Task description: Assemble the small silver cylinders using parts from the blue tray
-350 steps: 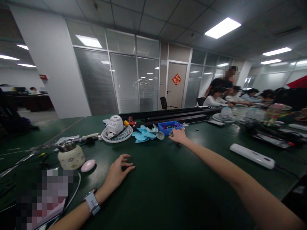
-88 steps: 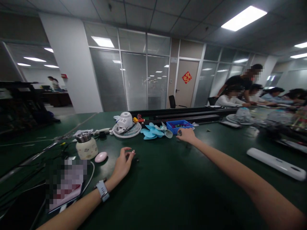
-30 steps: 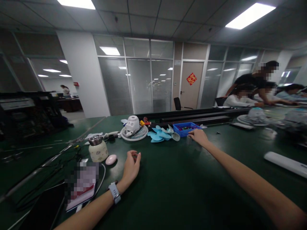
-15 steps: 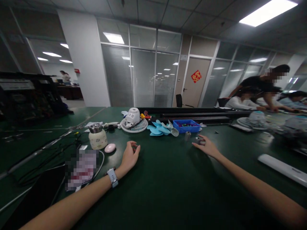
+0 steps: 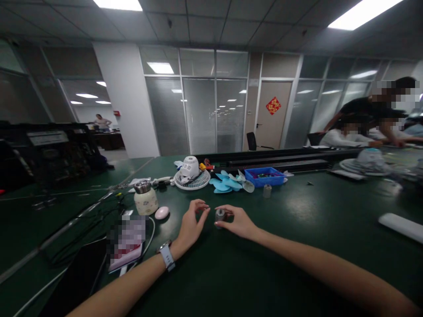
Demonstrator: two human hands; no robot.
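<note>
My right hand pinches a small grey cylindrical part just above the green table. My left hand, with a watch on its wrist, sits right beside it, thumb and forefinger pinched together close to the part; whether they hold anything is not clear. A second small grey cylinder stands farther back near a blue bin of small parts. Light blue fan blades and a white fan housing on its grille lie behind the hands.
A cream jar with a metal lid and a pink oval object sit at left, with cables and a phone. A white power strip lies at right. Other people work at the far right.
My right hand has drawn back from near the blue bin toward me with a small grey part and now meets my left hand. The other grey cylinder stays by the bin.
</note>
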